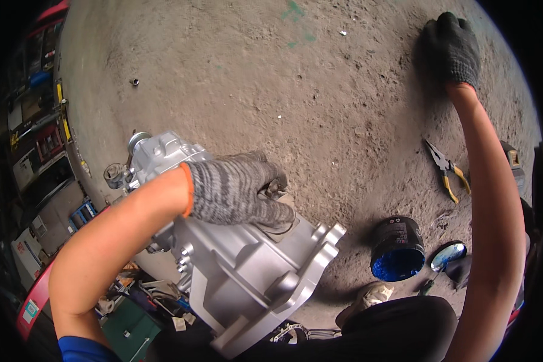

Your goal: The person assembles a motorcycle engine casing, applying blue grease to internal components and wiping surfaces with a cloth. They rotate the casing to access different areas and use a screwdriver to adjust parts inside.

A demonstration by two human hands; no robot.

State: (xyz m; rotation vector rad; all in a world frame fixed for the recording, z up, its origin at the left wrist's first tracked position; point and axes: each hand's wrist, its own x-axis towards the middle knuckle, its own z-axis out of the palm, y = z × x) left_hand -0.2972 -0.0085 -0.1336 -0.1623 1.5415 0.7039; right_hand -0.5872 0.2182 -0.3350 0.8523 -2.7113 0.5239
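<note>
Rough floor (pixel 223 78) all round; silver casing (pixel 247 259) front and centre-left by the knees. Looks largely assembled, round end fitting (pixel 140 140) on; can't judge what's left. Finish matte, ribbed, clean. Left hand (pixel 229 188): fingers narrow, pinching a greyish scrap (pixel 280 233) against it. Right hand (pixel 452 53) well apart, grip can't tell. Pliers (pixel 441 161) nearer.

Rough, pitted grey-brown floor (pixel 223 72), cluttered shelving (pixel 39 123) along the left.

Beige piece (pixel 280 233) mostly hidden under left hand (pixel 238 188); underside of right hand (pixel 450 51) unseen; blue sleeve (pixel 84 349) cut off.
</note>
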